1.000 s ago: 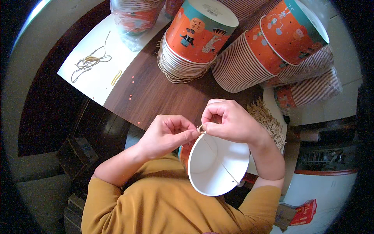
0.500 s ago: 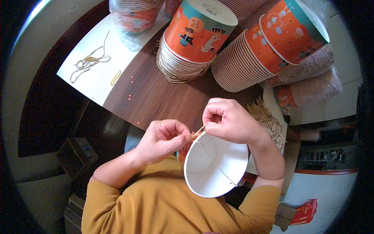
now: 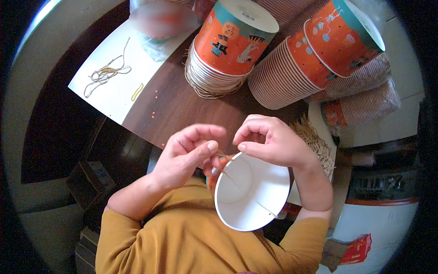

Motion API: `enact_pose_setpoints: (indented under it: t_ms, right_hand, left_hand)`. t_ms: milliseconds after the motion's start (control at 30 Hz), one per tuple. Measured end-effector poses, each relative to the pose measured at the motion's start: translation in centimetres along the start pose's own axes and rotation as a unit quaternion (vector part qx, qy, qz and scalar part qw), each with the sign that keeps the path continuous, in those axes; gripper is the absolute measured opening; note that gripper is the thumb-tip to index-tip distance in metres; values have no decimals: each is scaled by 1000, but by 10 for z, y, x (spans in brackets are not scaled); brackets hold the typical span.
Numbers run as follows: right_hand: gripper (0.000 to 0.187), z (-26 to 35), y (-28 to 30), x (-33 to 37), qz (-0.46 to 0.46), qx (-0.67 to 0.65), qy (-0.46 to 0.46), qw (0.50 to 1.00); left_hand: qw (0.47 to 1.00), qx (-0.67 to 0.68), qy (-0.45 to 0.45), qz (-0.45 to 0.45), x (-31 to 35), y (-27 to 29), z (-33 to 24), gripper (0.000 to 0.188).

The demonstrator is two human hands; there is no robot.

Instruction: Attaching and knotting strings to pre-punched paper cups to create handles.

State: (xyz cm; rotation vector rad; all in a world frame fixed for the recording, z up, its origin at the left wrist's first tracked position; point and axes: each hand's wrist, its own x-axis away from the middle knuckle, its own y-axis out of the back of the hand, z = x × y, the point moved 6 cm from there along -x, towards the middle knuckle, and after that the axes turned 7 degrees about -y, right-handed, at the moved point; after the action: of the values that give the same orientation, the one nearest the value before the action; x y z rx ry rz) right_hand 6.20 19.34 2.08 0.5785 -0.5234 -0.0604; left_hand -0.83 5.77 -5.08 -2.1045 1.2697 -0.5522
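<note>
A white-lined paper bucket [image 3: 269, 192] rests tilted at my lap, its mouth facing up and its orange printed outside partly hidden. Thin tan cord [image 3: 226, 173] passes over the rim, with a loose end hanging inside. A second piece of cord lies against the inner wall at the lower right, by a small hole. My left hand [image 3: 187, 153] is beside the rim, thumb and forefinger spread; its lower fingers are close to the cord. Above the rim, my right hand [image 3: 276, 141] has bent fingers, with a small gap between thumb and forefinger tips.
Stacks of orange and teal printed buckets [image 3: 232, 41] [image 3: 315, 59] stand upside down on the brown table [image 3: 182, 107]. A bundle of tan cords [image 3: 312, 141] lies right of my right hand. Loose cord [image 3: 107, 73] and a yellow band [image 3: 137, 92] lie on the white surface at left.
Both hands have loosened from the cord at the rim. My left thumb and forefinger have lifted and spread, and my right fingertips have parted. The bucket has barely moved.
</note>
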Motion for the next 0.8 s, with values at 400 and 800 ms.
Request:
enact_pose_setpoints:
  t_ms: [400, 800]
  right_hand:
    - [10, 17, -17, 8, -16, -71, 191, 979]
    - [9, 27, -17, 22, -218, 187, 280, 916]
  left_hand:
    - [986, -75, -60, 134, -5, -31, -40, 39]
    - [993, -1, -89, 82, -5, -18, -52, 30]
